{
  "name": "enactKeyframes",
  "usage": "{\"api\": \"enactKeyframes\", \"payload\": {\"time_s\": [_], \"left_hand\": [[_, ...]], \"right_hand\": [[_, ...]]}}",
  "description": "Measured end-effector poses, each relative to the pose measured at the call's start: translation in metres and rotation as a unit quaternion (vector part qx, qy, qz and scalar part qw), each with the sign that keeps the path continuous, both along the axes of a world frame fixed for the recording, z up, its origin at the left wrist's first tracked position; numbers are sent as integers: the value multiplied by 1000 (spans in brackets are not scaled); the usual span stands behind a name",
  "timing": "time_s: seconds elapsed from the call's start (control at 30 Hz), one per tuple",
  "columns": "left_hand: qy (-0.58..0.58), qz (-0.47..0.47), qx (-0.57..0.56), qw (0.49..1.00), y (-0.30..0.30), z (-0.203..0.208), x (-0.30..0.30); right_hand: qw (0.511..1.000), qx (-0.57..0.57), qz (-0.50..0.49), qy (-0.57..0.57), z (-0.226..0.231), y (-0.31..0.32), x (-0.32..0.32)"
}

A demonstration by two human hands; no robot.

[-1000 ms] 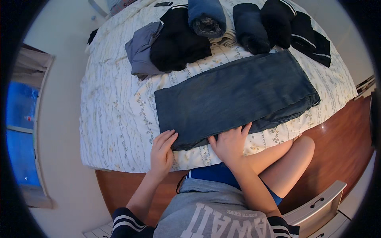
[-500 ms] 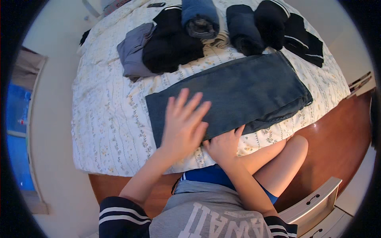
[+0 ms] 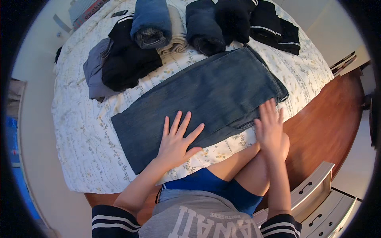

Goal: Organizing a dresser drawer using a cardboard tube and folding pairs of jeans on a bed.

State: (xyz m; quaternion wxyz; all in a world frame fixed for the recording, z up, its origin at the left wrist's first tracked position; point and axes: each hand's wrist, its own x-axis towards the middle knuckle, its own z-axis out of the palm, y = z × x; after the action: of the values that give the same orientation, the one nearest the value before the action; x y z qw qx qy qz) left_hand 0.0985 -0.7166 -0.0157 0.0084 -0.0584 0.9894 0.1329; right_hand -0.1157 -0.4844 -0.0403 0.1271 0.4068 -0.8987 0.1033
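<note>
A pair of dark blue jeans [image 3: 198, 95], folded lengthwise, lies slantwise across the bed in front of me. My left hand [image 3: 176, 141] rests flat on the near part of the legs, fingers spread and nothing in its grasp. Over by the waist end, my right hand [image 3: 270, 125] is at the near edge of the denim, its fingers stretched out and slightly blurred. Whether the right fingertips press on the cloth or hover just above it, I cannot tell.
Behind the jeans lie a grey folded garment [image 3: 95, 71], a black garment [image 3: 131, 59], rolled blue jeans [image 3: 151, 23], a beige knit [image 3: 176, 31] and several dark rolled or folded clothes [image 3: 204, 27]. A white drawer [image 3: 311, 190] stands open at lower right, beside the wooden floor [image 3: 317, 127].
My right hand has moved from the jeans' near middle edge rightward to the waist end. My left hand has come down flat on the legs. The whole view has shifted and turned somewhat.
</note>
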Motion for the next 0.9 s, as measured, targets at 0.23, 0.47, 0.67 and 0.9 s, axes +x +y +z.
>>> {"api": "enactKeyframes", "payload": {"time_s": [0.23,0.47,0.67,0.9], "left_hand": [[6,-21,10,1000,22,3,-26],[-16,-11,1,1000,20,12,-15],[91,402,-71,908,-34,23,90],[140,600,541,572,-96,24,117]], "right_hand": [[951,-249,-26,-182,60,-15,-109],[817,-20,-35,-575,58,-70,-183],[719,-32,-35,-693,61,-76,-185],[683,-146,-91,-710,76,-64,-159]]}}
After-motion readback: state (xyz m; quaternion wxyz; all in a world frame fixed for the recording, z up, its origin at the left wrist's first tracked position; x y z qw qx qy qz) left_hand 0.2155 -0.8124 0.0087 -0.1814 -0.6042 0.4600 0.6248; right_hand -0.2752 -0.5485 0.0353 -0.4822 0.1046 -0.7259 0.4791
